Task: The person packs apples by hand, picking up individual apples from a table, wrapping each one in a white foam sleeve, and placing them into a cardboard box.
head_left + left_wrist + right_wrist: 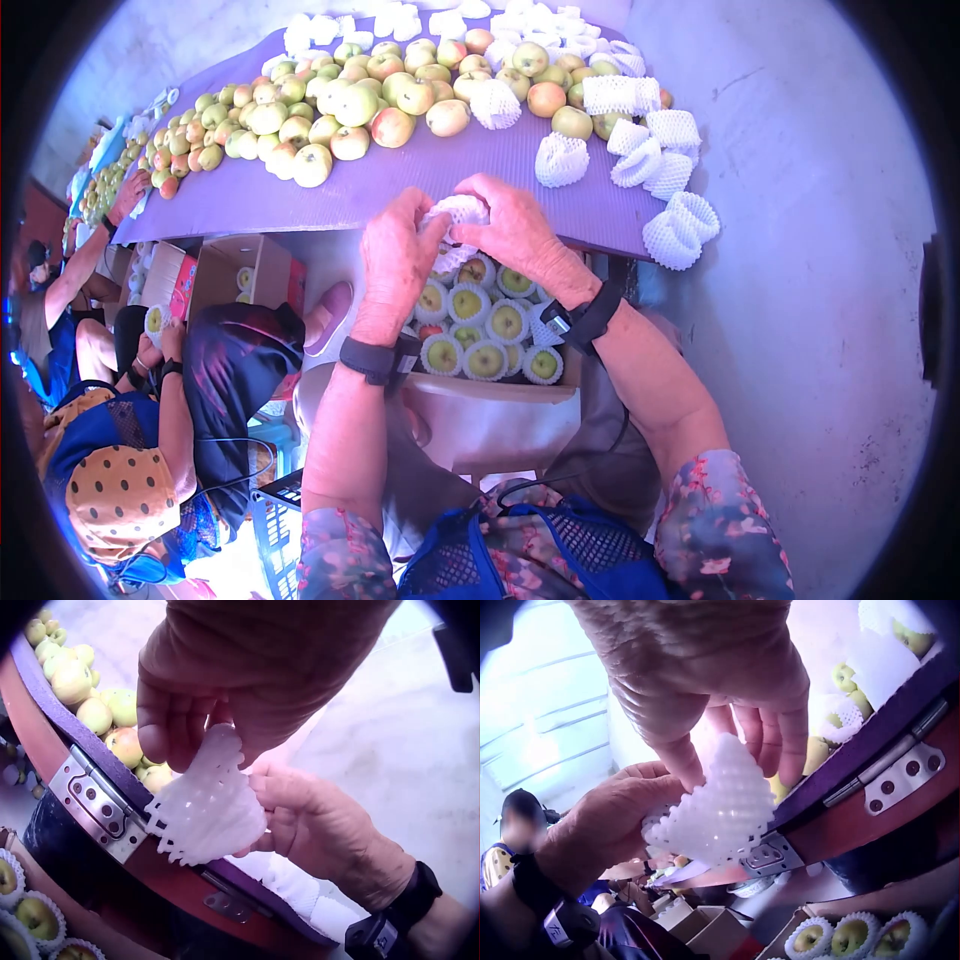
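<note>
Foam net (460, 210): positioned at the near edge of the tabletop (270, 205), above the carton (510, 391).

Left hand (397, 250): thumb and fingers pinch the net. Right hand (515, 230): thumb and fingers grasp the same net from the opposite side.

Head view: shows the general layout. Apples (350, 105) are heaped on the tabletop toward its far edge. Loose nets (680, 230) lie at the near right corner; more lie along the far edge. The carton, below the near edge, contains netted apples (487, 360). At left, a second person (120, 495) holds one netted apple.

Left wrist view: shows the net's flared, ragged mesh end, which the hands partly cover in the head view. It also reveals a metal hinge (101, 806) on the red-brown side below the tabletop's edge.

Right wrist view: shows the net tapering upward between the right thumb and fingers. Only this view includes the bright lined panel (540, 712) at upper left.
</note>
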Available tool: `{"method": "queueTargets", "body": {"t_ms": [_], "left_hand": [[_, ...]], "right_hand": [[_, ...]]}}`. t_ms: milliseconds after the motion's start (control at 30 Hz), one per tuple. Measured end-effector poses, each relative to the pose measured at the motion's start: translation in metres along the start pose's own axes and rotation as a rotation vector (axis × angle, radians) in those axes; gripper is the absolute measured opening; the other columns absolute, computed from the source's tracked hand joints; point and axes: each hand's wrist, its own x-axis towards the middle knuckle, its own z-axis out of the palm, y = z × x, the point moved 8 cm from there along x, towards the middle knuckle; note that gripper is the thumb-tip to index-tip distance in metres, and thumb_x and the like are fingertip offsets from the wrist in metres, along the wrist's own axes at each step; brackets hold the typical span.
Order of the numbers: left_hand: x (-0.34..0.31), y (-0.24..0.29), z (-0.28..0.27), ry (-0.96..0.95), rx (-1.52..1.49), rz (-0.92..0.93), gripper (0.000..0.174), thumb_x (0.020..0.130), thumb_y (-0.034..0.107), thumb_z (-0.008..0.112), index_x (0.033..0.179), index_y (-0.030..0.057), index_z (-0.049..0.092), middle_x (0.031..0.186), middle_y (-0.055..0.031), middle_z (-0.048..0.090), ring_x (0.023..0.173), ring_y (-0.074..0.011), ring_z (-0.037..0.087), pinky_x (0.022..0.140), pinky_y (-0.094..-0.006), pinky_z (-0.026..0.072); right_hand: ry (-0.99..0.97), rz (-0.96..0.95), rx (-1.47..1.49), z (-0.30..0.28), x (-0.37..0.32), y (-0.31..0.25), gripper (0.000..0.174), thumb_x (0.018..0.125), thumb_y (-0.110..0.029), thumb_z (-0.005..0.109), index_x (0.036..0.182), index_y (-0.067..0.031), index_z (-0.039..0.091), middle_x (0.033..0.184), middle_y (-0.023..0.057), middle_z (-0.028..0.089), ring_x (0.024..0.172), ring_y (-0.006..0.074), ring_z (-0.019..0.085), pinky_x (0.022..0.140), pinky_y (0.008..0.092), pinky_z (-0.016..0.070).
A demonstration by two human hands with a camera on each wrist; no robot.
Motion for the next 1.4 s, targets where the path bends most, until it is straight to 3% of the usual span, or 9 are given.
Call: {"method": "queueTargets", "body": {"t_ms": [200,300,400,500,800,900,1000,1100,1400], "left_hand": [[-0.005,0.01,0.003,-0.121,-0.114,-0.076,0.021,0.081,0.019,0.074,0.089,0.0027,0.062,0.062,-0.0075,0.057,0.056,-0.0166,0.052,0.056,-0.0342,0.0451],[-0.007,0.006,0.01,-0.201,-0.054,-0.073,0.021,0.08,0.019,0.073,0.091,0.0037,0.063,0.064,-0.0081,0.059,0.056,-0.0191,0.054,0.057,-0.0363,0.0472],[-0.008,0.02,-0.002,0.022,-0.002,0.131,0.021,0.08,0.016,0.072,0.096,0.0054,0.064,0.064,-0.0092,0.061,0.059,-0.0251,0.06,0.061,-0.0388,0.0505],[-0.009,0.024,-0.001,0.003,0.02,0.225,0.021,0.08,0.016,0.07,0.099,0.0071,0.067,0.068,-0.0113,0.065,0.066,-0.0315,0.065,0.066,-0.0405,0.0528],[-0.007,0.0,-0.001,-0.115,0.226,-0.085,0.019,0.08,0.019,0.069,0.095,0.0077,0.067,0.079,-0.0129,0.069,0.076,-0.0332,0.067,0.071,-0.0425,0.0527],[-0.011,0.013,0.001,-0.02,0.183,0.105,0.021,0.078,0.019,0.07,0.095,0.0082,0.066,0.085,-0.0135,0.069,0.08,-0.0335,0.067,0.073,-0.0433,0.0523],[-0.012,0.015,0.01,-0.106,0.194,0.138,0.024,0.076,0.018,0.07,0.098,0.0088,0.065,0.09,-0.0142,0.068,0.084,-0.0342,0.066,0.075,-0.0438,0.0519],[-0.01,0.01,0.015,-0.163,0.256,0.064,0.019,0.078,0.019,0.069,0.094,0.0093,0.066,0.086,-0.0151,0.068,0.082,-0.0362,0.066,0.073,-0.0447,0.0519],[-0.009,0.002,0.015,-0.258,0.38,-0.016,0.017,0.082,0.026,0.067,0.083,0.0094,0.068,0.075,-0.0164,0.066,0.078,-0.0363,0.066,0.071,-0.0457,0.052]], "right_hand": [[-0.051,0.218,-0.186,-0.001,0.001,0.015,0.031,0.074,-0.018,0.074,0.097,-0.0011,0.06,0.081,0.0211,0.067,0.082,0.0403,0.066,0.073,0.0467,0.0519],[0.012,0.254,-0.256,-0.007,0.003,0.014,0.029,0.074,-0.017,0.074,0.094,-0.002,0.06,0.076,0.0198,0.067,0.077,0.0406,0.066,0.071,0.0479,0.052],[-0.022,0.155,-0.296,-0.003,0.002,0.009,0.027,0.074,-0.016,0.073,0.094,-0.0034,0.06,0.076,0.0201,0.066,0.077,0.0407,0.066,0.07,0.0483,0.0519],[-0.089,0.023,-0.277,0.008,-0.002,0.0,0.028,0.073,-0.014,0.075,0.093,-0.0027,0.059,0.078,0.0187,0.067,0.077,0.0383,0.066,0.068,0.044,0.0508],[-0.088,0.066,-0.141,0.003,-0.003,0.01,0.025,0.076,-0.008,0.072,0.099,-0.0025,0.063,0.083,0.0201,0.067,0.081,0.0381,0.066,0.071,0.0416,0.0521],[-0.157,0.094,-0.284,0.006,-0.007,0.001,0.022,0.076,-0.008,0.071,0.096,-0.0024,0.063,0.082,0.0185,0.067,0.08,0.0374,0.066,0.07,0.0416,0.052],[-0.17,0.056,-0.225,0.009,-0.008,-0.004,0.021,0.077,-0.009,0.071,0.096,-0.003,0.063,0.08,0.0183,0.067,0.077,0.0371,0.067,0.068,0.0417,0.0518],[-0.131,0.025,-0.103,0.009,-0.007,-0.008,0.016,0.077,-0.008,0.067,0.092,-0.0035,0.063,0.077,0.0192,0.066,0.079,0.0412,0.064,0.07,0.0484,0.0502],[-0.126,0.04,-0.19,0.004,-0.008,-0.011,0.012,0.079,-0.012,0.066,0.086,-0.0013,0.064,0.077,0.0214,0.065,0.079,0.042,0.063,0.07,0.0493,0.049]]}}
